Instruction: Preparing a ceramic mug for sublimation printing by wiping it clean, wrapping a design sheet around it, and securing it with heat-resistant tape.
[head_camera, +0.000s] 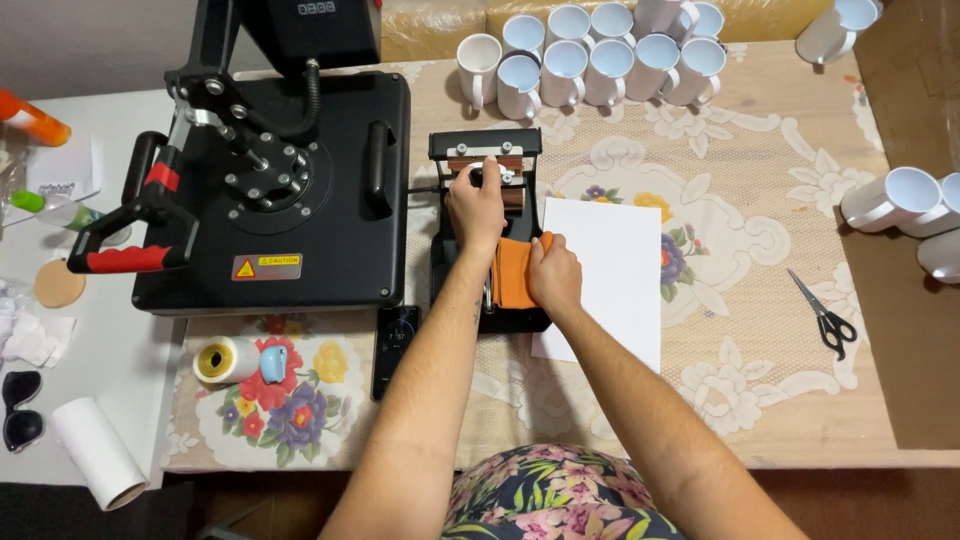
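A large black heat press stands at the left. Just right of it sits a small mug press, its long axis running away from the person. The left hand is closed around the knob at the far end. The right hand, nearer the body, curls over the orange pad. Further right lie a white sheet, scissors and white mugs.

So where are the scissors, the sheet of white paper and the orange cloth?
scissors (822, 314): head view, on the blades' pivot.
sheet of white paper (610, 260): head view, on its bare middle.
orange cloth (515, 272): head view, on the fold between the two hands.
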